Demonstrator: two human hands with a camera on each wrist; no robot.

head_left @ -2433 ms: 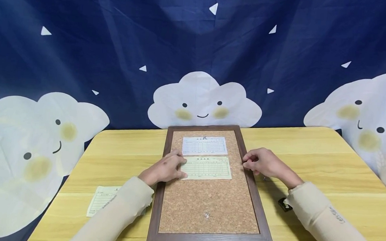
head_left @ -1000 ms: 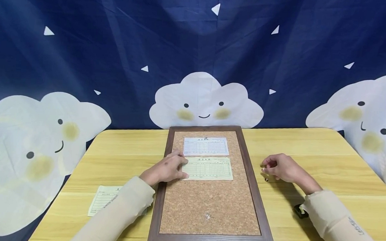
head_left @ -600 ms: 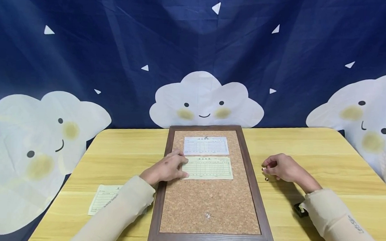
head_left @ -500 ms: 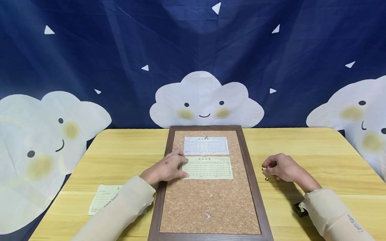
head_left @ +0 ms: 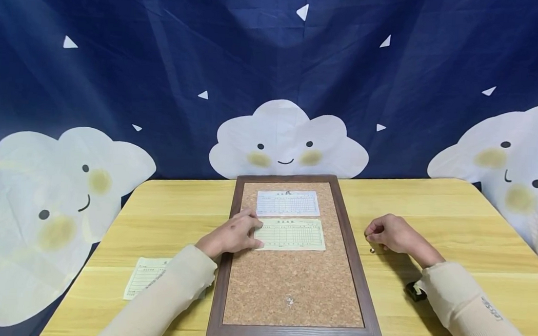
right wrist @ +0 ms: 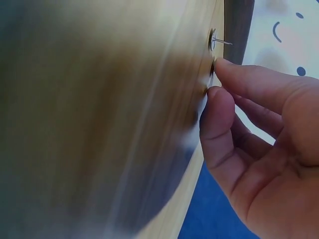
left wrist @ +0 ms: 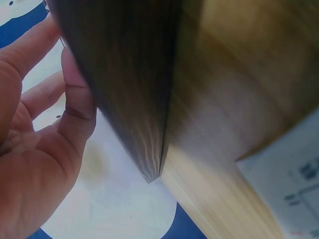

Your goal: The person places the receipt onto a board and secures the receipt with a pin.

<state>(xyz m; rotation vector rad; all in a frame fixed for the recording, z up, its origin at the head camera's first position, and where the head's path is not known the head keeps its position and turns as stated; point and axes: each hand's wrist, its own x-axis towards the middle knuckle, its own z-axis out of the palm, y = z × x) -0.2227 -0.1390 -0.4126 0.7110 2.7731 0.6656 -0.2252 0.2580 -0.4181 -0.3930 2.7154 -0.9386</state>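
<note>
My left hand (head_left: 231, 232) rests on the left end of a pale green printed slip (head_left: 291, 235), thumb and fingers spread across its edge. The slip lies on a cork board (head_left: 289, 287) with a dark wood frame. A bluish-white printed slip (head_left: 287, 204) lies just above it, with a small dark mark at its top edge. To the right of the board, my right hand (head_left: 392, 233) is down at the table, pinching a thumbtack (right wrist: 213, 66) between thumb and forefinger. Another thumbtack (right wrist: 212, 40) lies close by, pin sticking up.
Another green slip (head_left: 144, 278) lies on the wooden table (head_left: 179, 203) left of the board, partly under the left sleeve. A small silvery patch (head_left: 289, 301) shows on the lower cork. Behind the table hangs a blue cloud-print curtain (head_left: 276, 45).
My right hand has moved off the board's right frame edge, rightward and slightly down to the thumbtacks on the table. My left hand has stayed on the green slip.
</note>
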